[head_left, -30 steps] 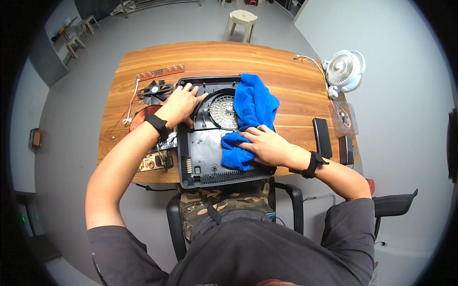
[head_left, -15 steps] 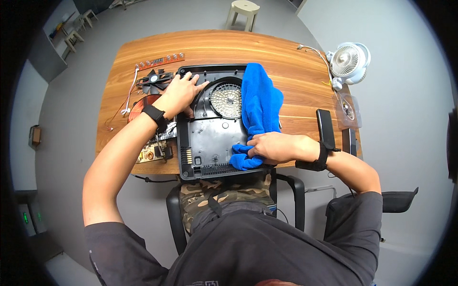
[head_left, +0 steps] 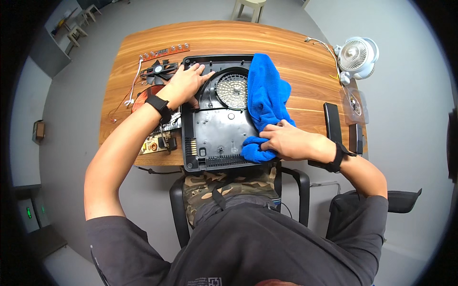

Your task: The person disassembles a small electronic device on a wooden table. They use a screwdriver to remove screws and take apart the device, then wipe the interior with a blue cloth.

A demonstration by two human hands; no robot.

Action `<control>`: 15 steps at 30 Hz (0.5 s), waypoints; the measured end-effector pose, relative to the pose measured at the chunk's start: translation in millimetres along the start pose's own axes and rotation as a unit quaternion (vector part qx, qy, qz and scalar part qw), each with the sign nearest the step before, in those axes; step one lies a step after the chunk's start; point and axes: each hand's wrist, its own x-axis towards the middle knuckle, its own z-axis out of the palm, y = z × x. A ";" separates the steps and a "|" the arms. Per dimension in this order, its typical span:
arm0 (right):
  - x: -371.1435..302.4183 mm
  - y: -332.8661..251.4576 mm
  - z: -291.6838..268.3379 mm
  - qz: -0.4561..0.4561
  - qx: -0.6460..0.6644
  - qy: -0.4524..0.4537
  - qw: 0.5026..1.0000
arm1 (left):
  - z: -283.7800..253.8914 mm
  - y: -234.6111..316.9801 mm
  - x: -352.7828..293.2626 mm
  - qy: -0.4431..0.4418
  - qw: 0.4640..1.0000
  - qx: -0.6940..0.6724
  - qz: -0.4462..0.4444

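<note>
A black plastic housing, its hollow inner side facing up, lies across the near part of the table. It has a round vent grille and a row of slots along its near edge. My left hand rests on its far left part with spread fingers pressing the plastic. A blue cloth drapes over the housing's right side and part of the grille. Gripping a bunch of that cloth near the near right corner is my right hand; its fingertips are partly hidden in the folds.
Left of the housing lie a black cooling fan, a red strip board, a copper coil and a circuit board. On the right are a black phone, a clear plastic box and a white desk fan.
My right hand has shifted slightly right across the housing, drawing the bunched cloth with it. My left hand stays at the same spot. The whole view has moved a little.
</note>
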 end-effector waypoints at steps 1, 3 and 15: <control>-3.6 0.2 0.6 -0.001 -0.009 -0.007 1.000 | 0.2 0.4 -0.2 -0.004 1.000 0.001 -0.006; -7.5 0.5 2.7 -0.001 -0.026 -0.020 0.999 | -3.1 4.2 1.1 -0.020 1.000 0.003 -0.022; 28.7 -7.9 26.0 -0.018 0.066 0.092 0.993 | -6.0 3.4 3.1 -0.027 0.999 -0.014 -0.017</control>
